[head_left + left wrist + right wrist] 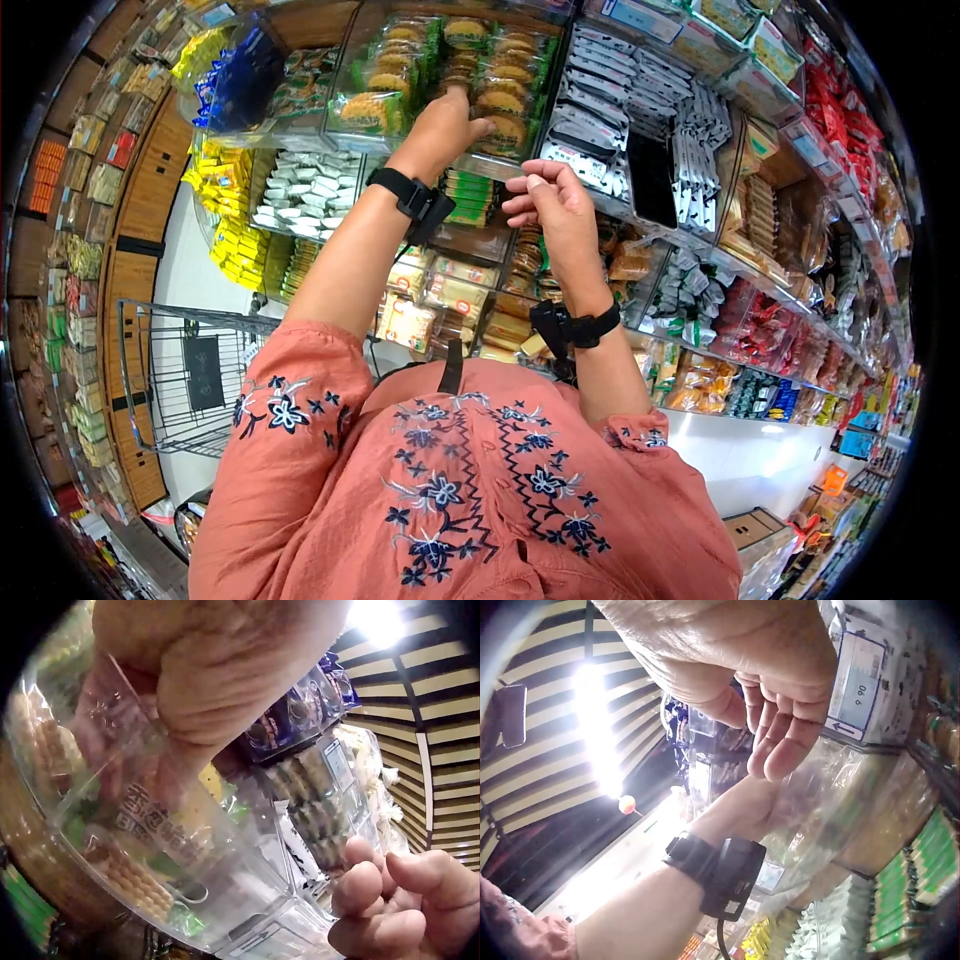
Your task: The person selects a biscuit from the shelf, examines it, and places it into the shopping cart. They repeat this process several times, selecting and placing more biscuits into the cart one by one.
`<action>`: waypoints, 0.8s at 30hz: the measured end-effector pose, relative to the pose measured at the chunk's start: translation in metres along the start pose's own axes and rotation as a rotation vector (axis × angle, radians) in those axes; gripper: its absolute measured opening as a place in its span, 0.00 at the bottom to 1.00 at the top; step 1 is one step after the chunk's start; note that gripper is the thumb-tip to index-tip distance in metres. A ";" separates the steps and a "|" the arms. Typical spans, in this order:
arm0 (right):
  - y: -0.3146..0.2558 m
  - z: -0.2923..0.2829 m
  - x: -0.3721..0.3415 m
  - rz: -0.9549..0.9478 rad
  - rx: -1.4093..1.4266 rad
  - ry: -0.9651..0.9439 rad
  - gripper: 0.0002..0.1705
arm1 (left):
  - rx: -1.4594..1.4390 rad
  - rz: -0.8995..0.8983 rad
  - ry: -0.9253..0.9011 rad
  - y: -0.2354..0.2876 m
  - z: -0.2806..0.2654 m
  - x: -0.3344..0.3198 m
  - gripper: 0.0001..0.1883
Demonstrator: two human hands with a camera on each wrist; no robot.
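Through the clear front of a bin [247, 900], packets of round biscuits [503, 100] with green edging are visible. My left hand [440, 130] reaches over the bin's front, thumb out to the side. In the left wrist view the fingers of the left hand [217, 675] hang down behind the clear plastic among the packets, and no packet is visibly gripped; the fingertips are partly obscured. Beside the bin's front right corner, my right hand [560, 215] is raised in the air, loosely curled and holding nothing. The right wrist view shows its relaxed fingers [780, 735] near the left forearm.
Black-and-white packets [595, 110] fill the bin to the right. Blue packets [235, 85] and yellow packets [225, 180] lie left. Lower shelves hold green packets [468, 197] and white packets [310, 185]. A wire shopping cart [200, 370] stands at the left.
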State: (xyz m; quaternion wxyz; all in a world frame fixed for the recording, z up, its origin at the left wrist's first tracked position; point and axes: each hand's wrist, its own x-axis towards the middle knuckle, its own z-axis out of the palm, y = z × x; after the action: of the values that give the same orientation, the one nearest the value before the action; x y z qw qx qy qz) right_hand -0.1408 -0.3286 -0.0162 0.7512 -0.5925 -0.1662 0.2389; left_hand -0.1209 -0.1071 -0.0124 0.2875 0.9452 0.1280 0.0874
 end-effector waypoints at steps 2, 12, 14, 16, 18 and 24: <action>-0.001 0.000 -0.002 0.001 -0.002 -0.001 0.12 | 0.000 0.082 0.108 -0.002 0.000 -0.006 0.30; 0.028 0.017 -0.024 0.135 -0.027 -0.167 0.11 | -0.449 0.081 0.440 -0.005 -0.049 -0.122 0.08; 0.044 0.029 -0.030 0.263 -0.071 -0.275 0.10 | -0.568 -0.087 0.377 -0.029 -0.038 -0.162 0.07; 0.069 0.038 -0.034 0.313 -0.183 -0.427 0.11 | -0.624 -0.264 0.280 -0.068 -0.019 -0.204 0.08; 0.087 0.054 -0.039 0.449 -0.285 -0.477 0.12 | -0.675 -0.453 0.251 -0.100 -0.006 -0.249 0.09; 0.145 0.093 -0.060 0.594 -0.296 -0.660 0.09 | -0.772 -0.852 0.548 -0.209 0.006 -0.389 0.14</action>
State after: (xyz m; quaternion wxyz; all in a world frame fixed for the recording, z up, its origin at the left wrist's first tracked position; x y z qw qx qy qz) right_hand -0.2636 -0.2596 -0.1319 0.4646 -0.6074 -0.2518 0.5932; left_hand -0.5293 -0.0567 -0.1711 0.5737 0.5832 0.5208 0.2440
